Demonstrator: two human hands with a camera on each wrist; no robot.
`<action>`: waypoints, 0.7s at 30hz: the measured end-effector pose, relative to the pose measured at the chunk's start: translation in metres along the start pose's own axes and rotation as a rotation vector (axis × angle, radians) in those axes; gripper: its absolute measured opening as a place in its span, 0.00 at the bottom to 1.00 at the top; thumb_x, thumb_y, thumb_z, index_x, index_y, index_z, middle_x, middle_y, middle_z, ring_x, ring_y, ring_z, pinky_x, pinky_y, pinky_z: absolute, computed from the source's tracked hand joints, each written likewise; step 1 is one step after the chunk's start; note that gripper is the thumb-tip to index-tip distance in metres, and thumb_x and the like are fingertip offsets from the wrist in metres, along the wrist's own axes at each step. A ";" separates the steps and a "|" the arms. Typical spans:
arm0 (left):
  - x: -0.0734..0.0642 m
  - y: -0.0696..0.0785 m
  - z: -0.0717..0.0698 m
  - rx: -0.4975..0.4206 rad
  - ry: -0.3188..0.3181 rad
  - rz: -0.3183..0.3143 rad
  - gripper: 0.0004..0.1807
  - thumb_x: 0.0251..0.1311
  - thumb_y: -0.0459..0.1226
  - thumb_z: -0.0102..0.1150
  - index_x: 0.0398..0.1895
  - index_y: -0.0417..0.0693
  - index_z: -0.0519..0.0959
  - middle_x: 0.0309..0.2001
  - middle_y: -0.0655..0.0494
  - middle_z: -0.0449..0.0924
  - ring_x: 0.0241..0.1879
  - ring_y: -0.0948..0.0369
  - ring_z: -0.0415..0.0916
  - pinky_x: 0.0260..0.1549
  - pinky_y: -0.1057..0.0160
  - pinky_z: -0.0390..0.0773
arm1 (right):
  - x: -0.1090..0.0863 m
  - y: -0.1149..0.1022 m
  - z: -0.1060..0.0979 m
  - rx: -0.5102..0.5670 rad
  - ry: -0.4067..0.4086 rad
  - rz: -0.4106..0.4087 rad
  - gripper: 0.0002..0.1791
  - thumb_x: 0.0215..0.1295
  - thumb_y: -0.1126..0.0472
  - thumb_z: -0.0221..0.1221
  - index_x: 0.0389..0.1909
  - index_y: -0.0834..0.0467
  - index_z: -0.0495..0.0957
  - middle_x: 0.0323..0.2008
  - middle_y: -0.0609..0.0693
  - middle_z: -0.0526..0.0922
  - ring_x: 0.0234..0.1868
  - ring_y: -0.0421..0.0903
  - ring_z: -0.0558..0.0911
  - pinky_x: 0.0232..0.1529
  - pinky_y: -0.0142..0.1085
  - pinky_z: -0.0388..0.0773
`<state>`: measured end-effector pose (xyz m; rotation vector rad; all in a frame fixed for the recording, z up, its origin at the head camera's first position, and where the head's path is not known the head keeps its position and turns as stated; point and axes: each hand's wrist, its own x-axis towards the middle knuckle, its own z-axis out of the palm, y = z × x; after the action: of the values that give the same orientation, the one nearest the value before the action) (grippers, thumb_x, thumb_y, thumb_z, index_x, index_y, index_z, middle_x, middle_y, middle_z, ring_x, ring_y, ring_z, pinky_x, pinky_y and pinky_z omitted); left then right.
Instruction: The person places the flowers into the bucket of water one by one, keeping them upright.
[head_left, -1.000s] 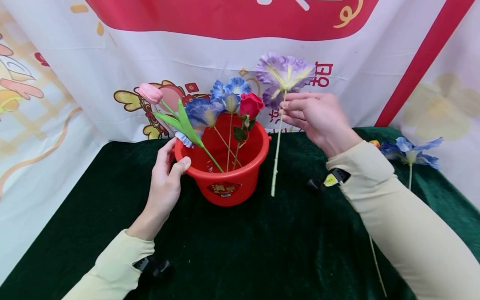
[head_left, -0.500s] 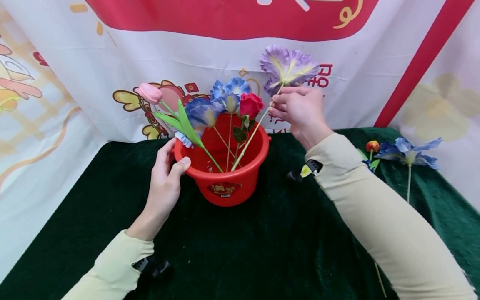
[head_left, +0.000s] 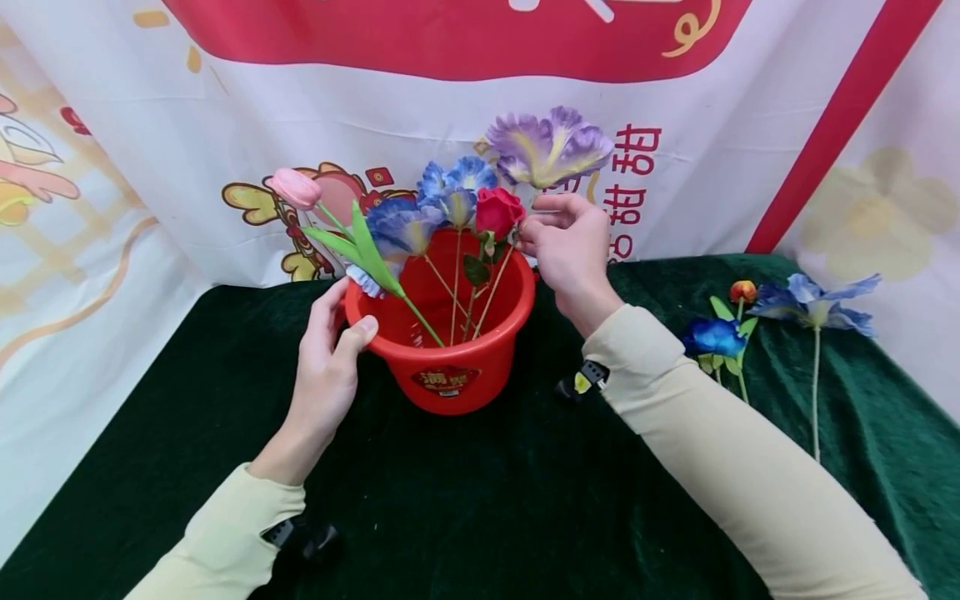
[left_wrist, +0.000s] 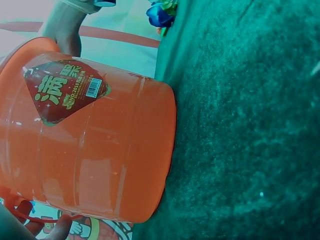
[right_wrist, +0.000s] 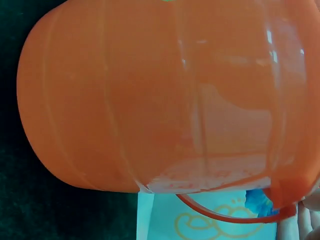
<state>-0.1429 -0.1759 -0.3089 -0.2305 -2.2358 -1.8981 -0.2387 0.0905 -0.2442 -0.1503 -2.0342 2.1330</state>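
A red bucket (head_left: 487,379) stands upright on green cloth. My left hand (head_left: 322,367) holds its left rim, thumb in front and fingers behind; some of those fingers (left_wrist: 60,227) show beside the handle in the left wrist view. My right hand (head_left: 573,254) pinches a purple flower (head_left: 551,150) just under its bloom, and the stem slants down into the bucket. In the bucket lean a pink tulip (head_left: 295,189), two blue flowers (head_left: 405,225), a red rose (head_left: 498,212) and a pale blue bloom (head_left: 365,279). The bucket wall (right_wrist: 140,100) fills most of the right wrist view.
On the cloth (head_left: 450,517) at the right lie an orange tulip (head_left: 742,291), a dark blue flower (head_left: 714,337) and a larger blue flower (head_left: 813,304) with a long stem. A printed white curtain (head_left: 675,192) hangs behind the bucket.
My right hand has moved left and lowered the purple flower, whose stem has gone from beside the bucket to inside it. My left hand stays on the rim.
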 end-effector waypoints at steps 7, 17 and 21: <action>0.000 0.000 -0.001 0.004 0.005 0.001 0.33 0.80 0.39 0.47 0.84 0.53 0.54 0.78 0.55 0.64 0.74 0.55 0.65 0.59 0.79 0.77 | -0.010 0.005 0.004 -0.195 -0.023 -0.066 0.13 0.73 0.64 0.64 0.56 0.56 0.84 0.48 0.54 0.88 0.49 0.46 0.87 0.54 0.43 0.89; 0.000 0.000 0.000 0.002 0.004 0.000 0.33 0.80 0.40 0.47 0.84 0.53 0.54 0.78 0.55 0.64 0.74 0.57 0.65 0.60 0.80 0.76 | -0.021 0.010 -0.009 -0.255 -0.069 -0.046 0.12 0.75 0.59 0.64 0.54 0.53 0.89 0.53 0.50 0.89 0.52 0.44 0.87 0.51 0.38 0.89; 0.000 0.000 0.000 -0.005 -0.001 0.000 0.33 0.80 0.40 0.47 0.84 0.53 0.54 0.78 0.56 0.64 0.74 0.56 0.64 0.61 0.80 0.76 | -0.023 0.013 -0.019 -0.269 -0.096 -0.058 0.13 0.75 0.58 0.64 0.56 0.53 0.89 0.54 0.51 0.89 0.51 0.44 0.86 0.48 0.35 0.88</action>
<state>-0.1424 -0.1753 -0.3086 -0.2318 -2.2314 -1.9045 -0.2130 0.1042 -0.2592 -0.0252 -2.3438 1.8582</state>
